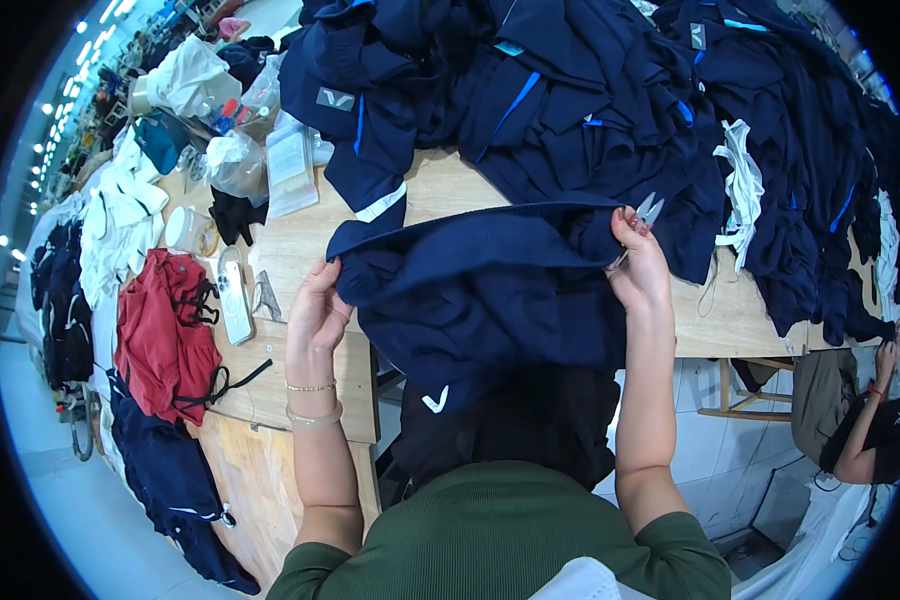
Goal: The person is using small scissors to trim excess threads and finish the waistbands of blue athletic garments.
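A navy blue garment (490, 270) is stretched between my hands over the table's front edge, its upper edge pulled nearly straight and a small white mark near its lower part. At its left end, my left hand (320, 300) is closed on the cloth. The other end is gripped by my right hand (638, 260). Small thread snips (651, 207) are also in my right hand, their silvery blades pointing up and away from the cloth. Most of the snips' handle is hidden by my fingers. The garment's lower part hangs toward my lap.
Large heaps of navy garments (580, 110) cover the table's far side and right. Left lie a red garment (165, 335), a white phone (235, 302), a clear tub (185, 230) and plastic bags (238, 165). A wooden stool (740, 400) and another person's arm (865, 430) are at right.
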`<state>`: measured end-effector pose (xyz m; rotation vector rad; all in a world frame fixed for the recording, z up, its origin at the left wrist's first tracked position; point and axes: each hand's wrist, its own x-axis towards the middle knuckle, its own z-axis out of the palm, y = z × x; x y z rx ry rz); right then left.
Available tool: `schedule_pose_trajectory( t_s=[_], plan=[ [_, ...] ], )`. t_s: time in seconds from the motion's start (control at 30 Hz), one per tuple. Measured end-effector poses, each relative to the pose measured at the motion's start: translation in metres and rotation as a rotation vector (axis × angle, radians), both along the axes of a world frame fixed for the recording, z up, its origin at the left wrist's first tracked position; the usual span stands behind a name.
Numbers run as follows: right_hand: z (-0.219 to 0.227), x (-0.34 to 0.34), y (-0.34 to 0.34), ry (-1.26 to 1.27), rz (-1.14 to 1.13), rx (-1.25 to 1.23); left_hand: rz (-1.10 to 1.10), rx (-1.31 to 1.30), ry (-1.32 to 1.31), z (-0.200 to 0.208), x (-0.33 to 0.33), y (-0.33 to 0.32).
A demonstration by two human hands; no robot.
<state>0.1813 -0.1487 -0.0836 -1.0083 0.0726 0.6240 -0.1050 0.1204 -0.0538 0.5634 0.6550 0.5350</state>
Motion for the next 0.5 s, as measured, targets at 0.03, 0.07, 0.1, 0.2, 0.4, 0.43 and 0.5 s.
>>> schedule_pose_trajectory(
  t_s=[0.03,0.07,0.1,0.2,0.4,0.43,0.5],
  plan=[
    [0.002,0.004,-0.004,0.123,-0.018,0.093,-0.129,-0.078,-0.171,-0.010,-0.009,0.010],
    [0.003,0.009,-0.009,0.118,-0.017,0.099,-0.129,-0.071,-0.175,-0.010,-0.012,0.014],
    [0.008,0.013,-0.015,0.170,0.020,0.212,-0.124,-0.090,-0.233,-0.010,-0.013,0.015],
    [0.023,0.020,-0.028,0.278,-0.007,0.273,-0.147,-0.158,-0.419,0.000,-0.020,0.022],
    [0.079,0.021,-0.043,0.263,0.087,0.302,-0.098,-0.079,-0.394,0.024,-0.032,0.046],
    [0.091,0.018,-0.048,0.157,0.013,0.244,-0.103,-0.050,-0.464,0.042,-0.025,0.036],
    [0.112,0.021,-0.055,0.146,0.102,0.212,0.016,0.037,-0.328,0.043,-0.044,0.062]
  ],
)
